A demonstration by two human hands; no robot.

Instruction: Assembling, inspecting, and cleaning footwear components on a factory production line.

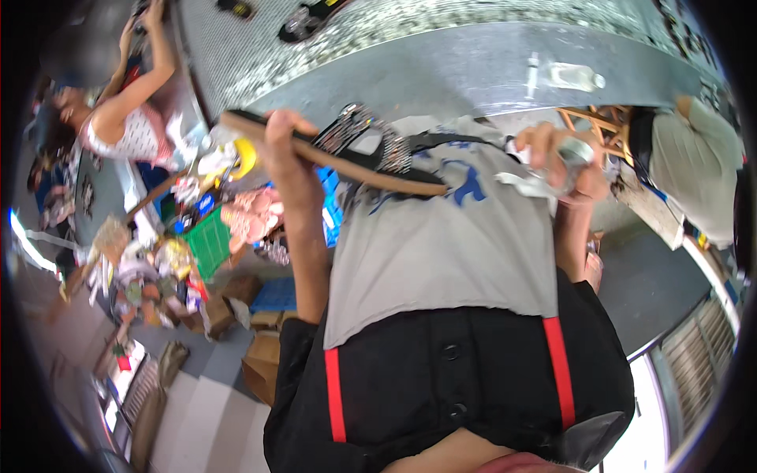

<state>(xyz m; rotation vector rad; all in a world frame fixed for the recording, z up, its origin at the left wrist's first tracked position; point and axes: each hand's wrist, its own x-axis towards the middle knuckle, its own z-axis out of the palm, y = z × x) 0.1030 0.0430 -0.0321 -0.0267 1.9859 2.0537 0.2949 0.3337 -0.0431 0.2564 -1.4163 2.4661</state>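
Note:
My left hand (285,146) is closed round the sole of a black sandal (371,146), near one end. The sandal has a tan sole edge and a wide strap covered in glittering stones; it is held tilted in front of my grey apron (449,260). To the right, my right hand (564,162) is closed on a crumpled white cloth (524,186). A small round-ended greyish thing (576,151) is also in its fingers, too blurred to name. The two hands are apart, and the right one does not touch the sandal.
Ahead runs a conveyor belt (260,67) carrying more dark sandals (309,22). On its grey ledge lie a clear bottle (574,76) and a white pen-like thing (532,75). Other people (130,130) stand at left and right. Left are a green crate (209,243) and cardboard boxes (260,366).

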